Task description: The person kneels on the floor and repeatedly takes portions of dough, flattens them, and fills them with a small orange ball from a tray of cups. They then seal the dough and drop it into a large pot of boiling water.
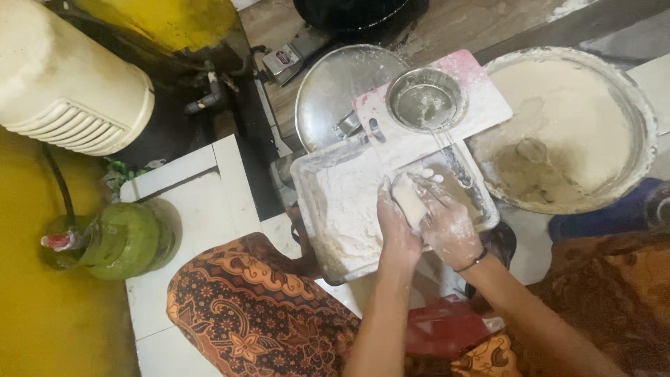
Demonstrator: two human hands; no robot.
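White flour dusts both hands, and the pale oblong piece of dough [410,202] pressed between their fingers [431,183] is off-white. Under the fingers, the rectangular grey metal tray [307,183] holds white flour. Beyond the fingers lies a pink plastic cutting board [481,91]. Left of the fingers stands a round green gas cylinder [125,241]. Below them spreads brown batik cloth [251,314] with orange flowers.
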